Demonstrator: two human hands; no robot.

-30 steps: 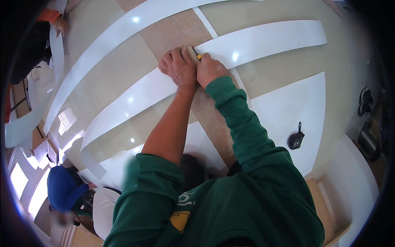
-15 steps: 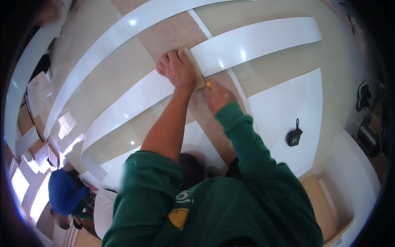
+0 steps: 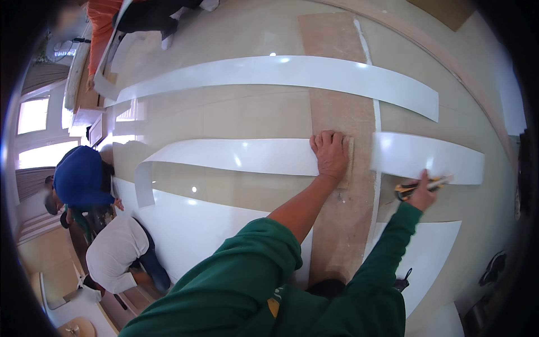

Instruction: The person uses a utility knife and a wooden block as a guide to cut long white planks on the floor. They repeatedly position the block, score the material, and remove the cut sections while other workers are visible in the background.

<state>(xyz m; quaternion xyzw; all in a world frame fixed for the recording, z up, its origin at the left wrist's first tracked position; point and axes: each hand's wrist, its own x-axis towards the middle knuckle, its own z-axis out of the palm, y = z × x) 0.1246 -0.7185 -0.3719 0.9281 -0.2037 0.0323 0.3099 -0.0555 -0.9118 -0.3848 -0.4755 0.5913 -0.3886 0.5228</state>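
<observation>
My left hand (image 3: 332,156) presses down with bent fingers on a narrow wooden block (image 3: 349,163), laid across the right end of a long white strip (image 3: 241,156). The strip's far-left end curls over. To the right, a shorter white piece (image 3: 435,153) lies apart from the strip, with a gap of brown board (image 3: 337,224) between them. My right hand (image 3: 422,196) is closed round a yellow-and-black utility knife (image 3: 405,191) by the lower edge of that short piece. Motion blurs the hand a little, and whether it touches the piece I cannot tell.
Another long white strip (image 3: 247,70) curves across beyond. White sheets (image 3: 224,224) lie nearer me; a black tape measure (image 3: 402,282) shows partly beside my right sleeve. People in blue (image 3: 84,177) and white (image 3: 118,253) bend at the left; one in orange (image 3: 102,33) is at the far left.
The view has turned and shifted. The short piece has come apart from the long strip and sits to the right. My right hand has moved away from the block with the knife.
</observation>
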